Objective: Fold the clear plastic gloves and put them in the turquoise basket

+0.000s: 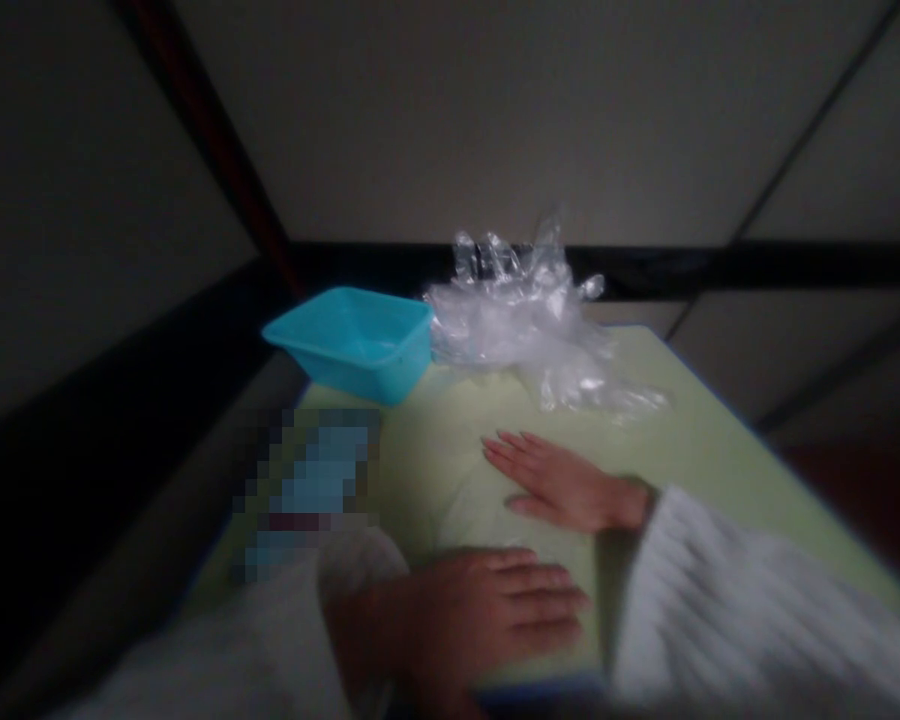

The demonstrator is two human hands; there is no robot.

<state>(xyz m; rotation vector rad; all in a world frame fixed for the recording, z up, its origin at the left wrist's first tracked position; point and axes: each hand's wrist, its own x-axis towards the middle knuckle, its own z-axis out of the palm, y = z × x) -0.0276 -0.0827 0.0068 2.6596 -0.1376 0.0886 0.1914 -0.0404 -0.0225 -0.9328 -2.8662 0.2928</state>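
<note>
My left hand (487,615) lies flat near the front edge of the pale green table (690,400), palm down with its fingers stretched to the right. Farther back, my right hand (566,485) rests with its fingers stretched out to the left. Both hands touch what looks like a thin, clear sheet or bag (480,510) spread on the tabletop; its outline is faint. Neither hand grips anything. White knitted sleeves cover both wrists.
A turquoise plastic basin (360,345) stands at the back left of the table. Beside it on the right lies a crumpled heap of clear plastic (525,325), shaped partly like gloves. A pixelated bluish patch (319,480) covers something at the left edge.
</note>
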